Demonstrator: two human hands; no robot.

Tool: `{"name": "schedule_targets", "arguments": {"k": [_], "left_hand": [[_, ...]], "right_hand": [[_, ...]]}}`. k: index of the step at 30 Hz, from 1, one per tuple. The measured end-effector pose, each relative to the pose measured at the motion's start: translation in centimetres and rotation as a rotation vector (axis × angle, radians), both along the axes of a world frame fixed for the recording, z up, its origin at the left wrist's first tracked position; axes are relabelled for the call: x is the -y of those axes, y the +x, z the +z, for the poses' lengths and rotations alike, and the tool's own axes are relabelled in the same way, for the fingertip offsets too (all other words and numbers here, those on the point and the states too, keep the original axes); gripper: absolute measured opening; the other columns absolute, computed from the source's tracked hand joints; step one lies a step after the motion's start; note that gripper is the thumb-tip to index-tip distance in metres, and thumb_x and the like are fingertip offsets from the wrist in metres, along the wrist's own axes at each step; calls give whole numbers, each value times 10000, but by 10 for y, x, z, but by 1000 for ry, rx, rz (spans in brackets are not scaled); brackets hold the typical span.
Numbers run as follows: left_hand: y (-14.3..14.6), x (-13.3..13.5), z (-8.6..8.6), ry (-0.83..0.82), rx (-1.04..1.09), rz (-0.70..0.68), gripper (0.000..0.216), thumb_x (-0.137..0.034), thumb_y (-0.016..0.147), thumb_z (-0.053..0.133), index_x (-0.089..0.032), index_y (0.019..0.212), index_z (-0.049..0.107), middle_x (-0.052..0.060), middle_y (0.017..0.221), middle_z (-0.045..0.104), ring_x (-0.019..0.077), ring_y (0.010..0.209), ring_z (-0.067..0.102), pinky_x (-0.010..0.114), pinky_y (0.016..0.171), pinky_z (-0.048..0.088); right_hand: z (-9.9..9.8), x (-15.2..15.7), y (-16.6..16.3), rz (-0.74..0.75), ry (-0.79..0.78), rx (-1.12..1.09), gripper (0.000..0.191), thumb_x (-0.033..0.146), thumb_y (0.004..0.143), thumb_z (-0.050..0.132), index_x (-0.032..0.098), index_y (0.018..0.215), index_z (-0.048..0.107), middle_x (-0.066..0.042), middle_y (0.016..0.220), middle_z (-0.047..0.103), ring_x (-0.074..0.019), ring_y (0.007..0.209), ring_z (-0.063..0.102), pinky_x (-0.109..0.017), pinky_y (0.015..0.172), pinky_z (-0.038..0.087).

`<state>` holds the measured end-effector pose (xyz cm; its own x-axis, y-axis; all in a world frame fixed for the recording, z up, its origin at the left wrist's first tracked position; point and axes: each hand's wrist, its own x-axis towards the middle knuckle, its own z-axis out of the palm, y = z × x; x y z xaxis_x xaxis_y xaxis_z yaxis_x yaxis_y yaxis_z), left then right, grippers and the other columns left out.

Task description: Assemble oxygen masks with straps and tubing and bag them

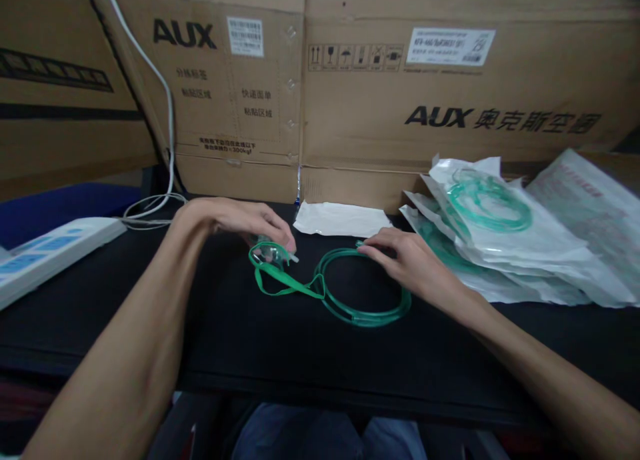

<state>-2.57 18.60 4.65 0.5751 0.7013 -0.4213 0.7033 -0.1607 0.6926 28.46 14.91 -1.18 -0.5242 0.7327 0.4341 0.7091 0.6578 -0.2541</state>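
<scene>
My left hand is closed over a clear oxygen mask, which rests on or just above the black table. A green elastic strap trails from the mask toward the right. Beside it lies a coil of green tubing. My right hand pinches a tube end at the coil's far side, thumb and finger together. The fingertips of my left hand are partly hidden behind the mask.
Several sealed white packets with green tubing are stacked at the right. A flat white packet lies behind the coil. Large cardboard boxes stand along the back. A white power strip with its cable is at the left.
</scene>
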Motion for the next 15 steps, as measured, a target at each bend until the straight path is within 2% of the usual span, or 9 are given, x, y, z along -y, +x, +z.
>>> {"name": "schedule_targets", "arguments": {"k": [3, 5, 8, 10, 12, 15], "left_hand": [[-2, -4, -4, -32, -115, 3, 359, -507, 719, 767, -265, 983, 795, 21, 1028, 768, 219, 995, 658, 238, 820, 469], [0, -6, -5, 26, -175, 19, 423, -538, 696, 783, -268, 1022, 790, 23, 1057, 766, 229, 1024, 653, 246, 849, 460], [13, -5, -5, 291, -181, 68, 530, -643, 704, 742, -269, 1079, 769, 29, 1102, 754, 232, 1022, 647, 243, 832, 443], [27, -2, -8, 481, -178, 100, 577, -718, 739, 662, -248, 1057, 766, 52, 1069, 755, 234, 958, 654, 253, 780, 437], [44, 3, -12, 601, -190, 90, 608, -759, 764, 599, -232, 1018, 767, 72, 994, 756, 230, 869, 657, 269, 729, 428], [67, 12, -22, 708, -228, 36, 582, -735, 744, 643, -223, 995, 760, 73, 920, 741, 231, 822, 648, 287, 696, 415]], "right_hand": [[-1, -2, 3, 27, 4, -1, 179, 244, 971, 597, 143, 990, 744, -100, 961, 732, -239, 911, 668, -363, 843, 490], [-2, -3, 4, 38, -9, 8, 202, 269, 978, 590, 149, 1034, 743, -103, 984, 725, -247, 947, 662, -372, 863, 492], [0, -1, 4, 28, -19, 30, 251, 315, 996, 559, 164, 1090, 736, -106, 1026, 711, -250, 987, 651, -368, 884, 481], [4, 0, 5, -8, -3, 48, 277, 333, 1011, 525, 167, 1045, 745, -103, 1007, 708, -237, 952, 656, -348, 856, 470], [8, 1, 9, -74, 15, 87, 315, 348, 1015, 502, 166, 942, 748, -97, 921, 713, -224, 848, 660, -329, 767, 454], [9, 0, 20, -170, -33, 170, 357, 412, 990, 523, 178, 807, 722, -76, 725, 686, -197, 637, 611, -316, 597, 385]]}}
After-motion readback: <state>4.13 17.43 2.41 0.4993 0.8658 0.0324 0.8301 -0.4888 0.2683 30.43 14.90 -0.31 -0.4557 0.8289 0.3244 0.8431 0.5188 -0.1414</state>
